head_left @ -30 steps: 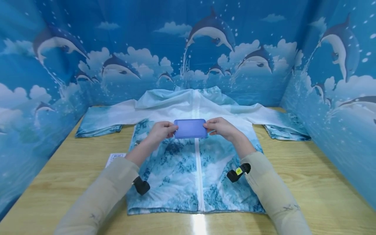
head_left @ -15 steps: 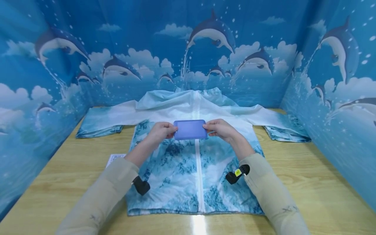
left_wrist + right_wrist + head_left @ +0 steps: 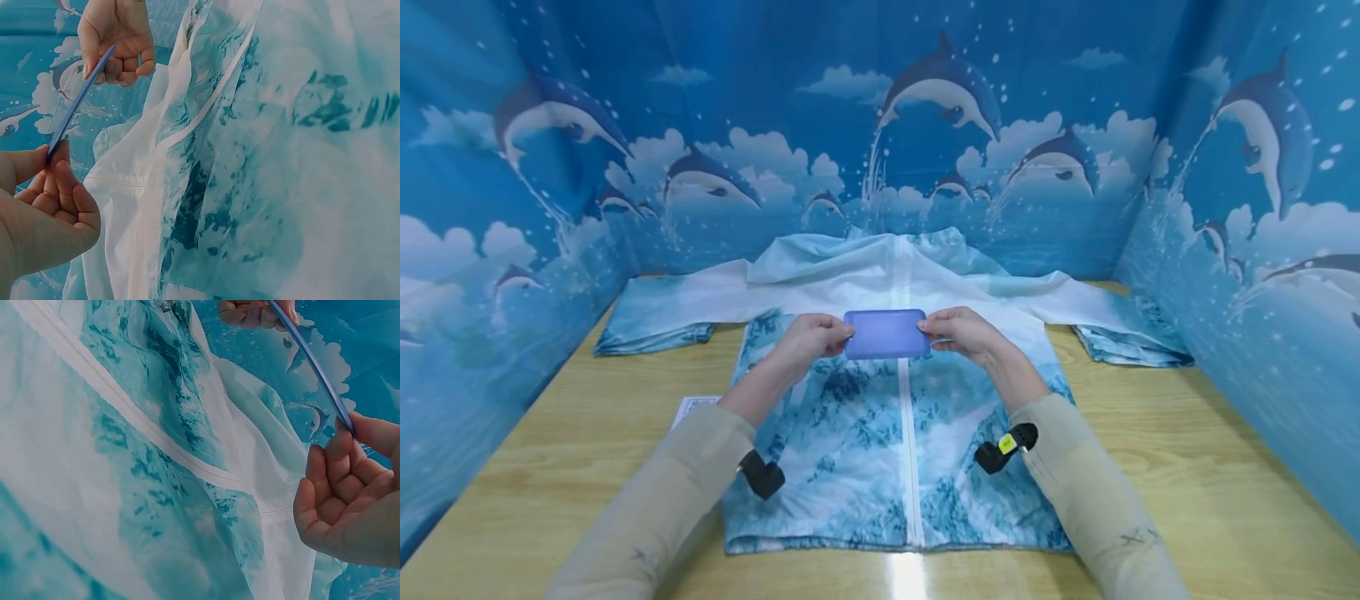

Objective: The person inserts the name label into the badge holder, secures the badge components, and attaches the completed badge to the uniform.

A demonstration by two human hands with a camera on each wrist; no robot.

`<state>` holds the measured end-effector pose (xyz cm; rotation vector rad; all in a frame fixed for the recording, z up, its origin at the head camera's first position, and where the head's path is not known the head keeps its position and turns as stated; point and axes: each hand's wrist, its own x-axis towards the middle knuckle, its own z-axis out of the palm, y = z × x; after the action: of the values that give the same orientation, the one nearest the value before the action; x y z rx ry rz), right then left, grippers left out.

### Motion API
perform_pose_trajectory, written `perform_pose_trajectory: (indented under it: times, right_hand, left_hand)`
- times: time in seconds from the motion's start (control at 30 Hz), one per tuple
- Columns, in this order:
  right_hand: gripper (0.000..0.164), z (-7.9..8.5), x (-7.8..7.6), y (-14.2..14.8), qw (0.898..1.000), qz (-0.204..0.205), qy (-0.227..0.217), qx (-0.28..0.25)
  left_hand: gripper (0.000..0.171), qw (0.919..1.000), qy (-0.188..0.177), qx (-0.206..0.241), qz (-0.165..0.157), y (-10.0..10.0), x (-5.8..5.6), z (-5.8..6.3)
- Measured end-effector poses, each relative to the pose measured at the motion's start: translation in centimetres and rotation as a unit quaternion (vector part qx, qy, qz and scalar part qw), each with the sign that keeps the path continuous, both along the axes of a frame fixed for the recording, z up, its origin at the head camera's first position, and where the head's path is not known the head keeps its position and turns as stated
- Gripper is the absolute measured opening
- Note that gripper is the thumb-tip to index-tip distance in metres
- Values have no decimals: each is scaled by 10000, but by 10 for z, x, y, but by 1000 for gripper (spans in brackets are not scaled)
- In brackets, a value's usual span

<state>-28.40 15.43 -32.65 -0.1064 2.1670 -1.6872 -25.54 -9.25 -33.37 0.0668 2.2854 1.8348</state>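
Both hands hold up a thin, flat purple rectangle with rounded corners and a slight rim [image 3: 886,335] over the upper middle of a jacket. My left hand [image 3: 808,340] pinches its left end between thumb and fingers. At the opposite end, the right hand [image 3: 966,332] has the same pinch. In both wrist views the piece appears edge-on, thin as a card. Below lies a teal and white tie-dye-like jacket [image 3: 827,467], spread front up, with a white zip [image 3: 908,450] down its middle. The jacket's sleeves reach out to both sides, their ends folded.
A wooden table [image 3: 1187,467] carries the jacket. Dolphin-print curtains [image 3: 820,125] stand round its back and sides. A white printed card [image 3: 691,408] lies left of the jacket, partly hidden by the left forearm. Black wrist cameras sit on both sleeves.
The head view has tilted up slightly, so the scene sits a little lower in it. Both hands keep the same hold on the purple rectangle.
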Motion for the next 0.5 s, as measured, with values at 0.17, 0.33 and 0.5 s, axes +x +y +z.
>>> perform_pose_trajectory:
  times: [0.17, 0.33, 0.5]
  right_hand:
    - [23, -2, -1, -1, 10000, -3, 55, 67]
    - [23, -2, -3, -2, 9998, -157, 39, 140]
    - [22, -1, -3, 0, 9995, -198, -44, 223]
  left_hand:
    - [27, 10000, -10, 36, -6, 1, -1, 0]
    - [28, 10000, -8, -25, -51, 1, -1, 1]
    - [31, 9998, 35, -137, -150, 1, -1, 0]
